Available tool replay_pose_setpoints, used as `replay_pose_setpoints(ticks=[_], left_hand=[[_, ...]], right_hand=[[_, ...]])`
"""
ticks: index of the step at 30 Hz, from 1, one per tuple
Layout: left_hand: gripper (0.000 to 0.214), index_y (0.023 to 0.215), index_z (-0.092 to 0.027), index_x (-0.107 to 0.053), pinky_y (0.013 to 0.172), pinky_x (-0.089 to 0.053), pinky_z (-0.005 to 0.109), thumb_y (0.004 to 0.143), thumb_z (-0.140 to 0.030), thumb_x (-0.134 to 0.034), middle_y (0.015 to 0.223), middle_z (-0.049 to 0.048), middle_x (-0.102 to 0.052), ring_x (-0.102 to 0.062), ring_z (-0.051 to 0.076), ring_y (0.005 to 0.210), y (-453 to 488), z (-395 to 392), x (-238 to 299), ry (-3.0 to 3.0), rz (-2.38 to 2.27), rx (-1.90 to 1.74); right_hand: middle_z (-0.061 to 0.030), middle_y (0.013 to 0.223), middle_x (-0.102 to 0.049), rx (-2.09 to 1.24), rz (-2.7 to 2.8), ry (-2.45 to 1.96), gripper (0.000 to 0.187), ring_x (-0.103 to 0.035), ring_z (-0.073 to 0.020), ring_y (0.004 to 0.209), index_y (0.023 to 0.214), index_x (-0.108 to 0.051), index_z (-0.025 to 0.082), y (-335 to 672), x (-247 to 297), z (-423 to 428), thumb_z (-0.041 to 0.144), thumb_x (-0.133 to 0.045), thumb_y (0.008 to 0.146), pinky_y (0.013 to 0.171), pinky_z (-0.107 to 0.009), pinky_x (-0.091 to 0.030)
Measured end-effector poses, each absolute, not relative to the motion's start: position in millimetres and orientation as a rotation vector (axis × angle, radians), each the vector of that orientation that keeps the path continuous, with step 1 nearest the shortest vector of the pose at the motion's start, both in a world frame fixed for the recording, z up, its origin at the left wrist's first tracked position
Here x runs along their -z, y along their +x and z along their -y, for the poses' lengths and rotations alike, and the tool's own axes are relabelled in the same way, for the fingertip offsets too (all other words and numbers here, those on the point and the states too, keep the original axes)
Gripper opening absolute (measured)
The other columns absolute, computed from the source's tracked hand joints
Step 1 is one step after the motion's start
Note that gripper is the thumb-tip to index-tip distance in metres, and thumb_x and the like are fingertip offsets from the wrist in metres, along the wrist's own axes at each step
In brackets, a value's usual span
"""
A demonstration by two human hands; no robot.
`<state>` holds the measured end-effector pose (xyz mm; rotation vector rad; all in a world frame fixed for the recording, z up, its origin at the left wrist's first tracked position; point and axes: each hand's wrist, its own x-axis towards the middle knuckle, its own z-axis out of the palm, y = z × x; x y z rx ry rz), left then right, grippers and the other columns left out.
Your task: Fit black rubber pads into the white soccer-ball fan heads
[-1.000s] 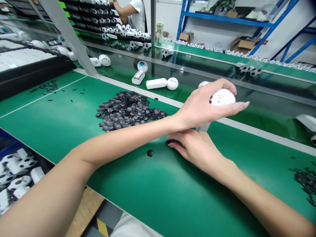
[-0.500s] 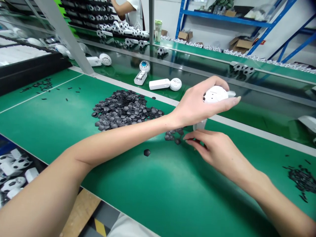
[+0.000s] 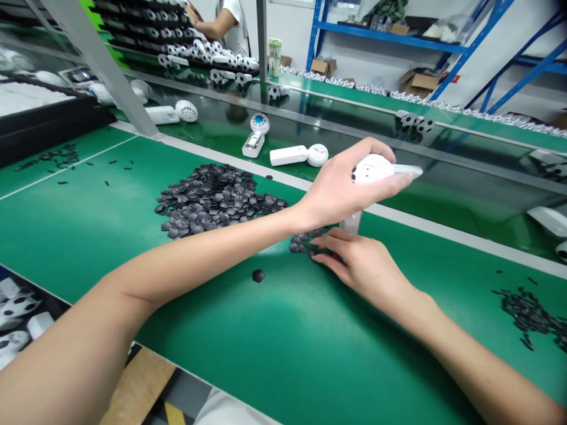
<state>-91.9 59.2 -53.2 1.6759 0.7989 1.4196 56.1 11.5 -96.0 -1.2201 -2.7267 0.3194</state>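
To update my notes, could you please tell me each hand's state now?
Left hand: closed, holding a white football-patterned device.
Right hand: open, touching small black pieces.

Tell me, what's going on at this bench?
A person at a green workbench holds a white gadget with a football pattern in the left hand. The right hand has its fingers on a small cluster of black pieces, just beyond a much bigger heap of black pieces. Another person stands further back, beside rows of similar white gadgets.
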Motion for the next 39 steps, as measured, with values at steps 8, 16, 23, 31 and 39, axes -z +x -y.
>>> replay_pose_setpoints(ticks=[8, 16, 23, 31, 39], left_hand=[[0.030, 0.103, -0.021, -0.067, 0.069, -0.050, 0.030, 0.095, -0.047, -0.079, 0.098, 0.0036, -0.071, -0.065, 0.018, 0.083, -93.3, -68.2, 60.0, 1.801, -0.777, -1.438], [0.023, 0.099, -0.021, -0.067, 0.066, -0.050, 0.029, 0.096, -0.040, -0.081, 0.092, 0.0017, -0.069, -0.063, 0.017, 0.079, -93.6, -67.1, 60.3, 1.803, -0.793, -1.472], [0.022, 0.100, -0.022, -0.068, 0.068, -0.049, 0.030, 0.096, -0.040, -0.081, 0.097, 0.0020, -0.070, -0.062, 0.016, 0.080, -94.1, -68.8, 62.9, 1.807, -0.819, -1.509], [0.025, 0.100, -0.023, -0.068, 0.066, -0.049, 0.030, 0.093, -0.042, -0.082, 0.099, 0.0027, -0.071, -0.062, 0.015, 0.077, -95.2, -71.9, 65.3, 1.777, -0.866, -1.528], [0.026, 0.099, -0.022, -0.070, 0.067, -0.051, 0.028, 0.091, -0.044, -0.082, 0.096, 0.0022, -0.072, -0.063, 0.016, 0.079, -96.3, -70.2, 63.1, 1.808, -0.920, -1.554]], right_hand=[[-0.0034, 0.105, -0.079, -0.482, 2.721, -1.274, 0.005, -0.076, -0.0274, 0.089, 0.100, -0.068, 0.022, 58.8, 94.3, -11.5, 0.025, -0.069, 0.104, 0.071, -0.036, -0.050], [0.0029, 0.089, -0.080, -0.925, 2.440, -1.051, 0.005, -0.073, -0.0164, 0.076, 0.102, -0.072, 0.022, 61.5, 82.8, -6.6, 0.018, -0.071, 0.101, 0.069, -0.028, -0.051], [0.0024, 0.086, -0.082, -0.848, 2.193, -0.927, 0.008, -0.074, -0.0133, 0.071, 0.095, -0.079, 0.022, 70.7, 63.8, -7.7, 0.020, -0.073, 0.100, 0.068, -0.024, -0.056], [0.0041, 0.075, -0.081, -0.760, 1.901, -0.916, 0.009, -0.076, -0.0125, 0.063, 0.086, -0.082, 0.023, 80.2, 38.5, -4.5, 0.015, -0.081, 0.092, 0.065, -0.020, -0.062], [0.0048, 0.089, -0.081, -0.584, 1.875, -0.858, 0.023, -0.074, -0.0105, 0.072, 0.107, -0.085, 0.027, 84.7, 30.3, -6.8, 0.010, -0.078, 0.093, 0.065, -0.019, -0.061]])
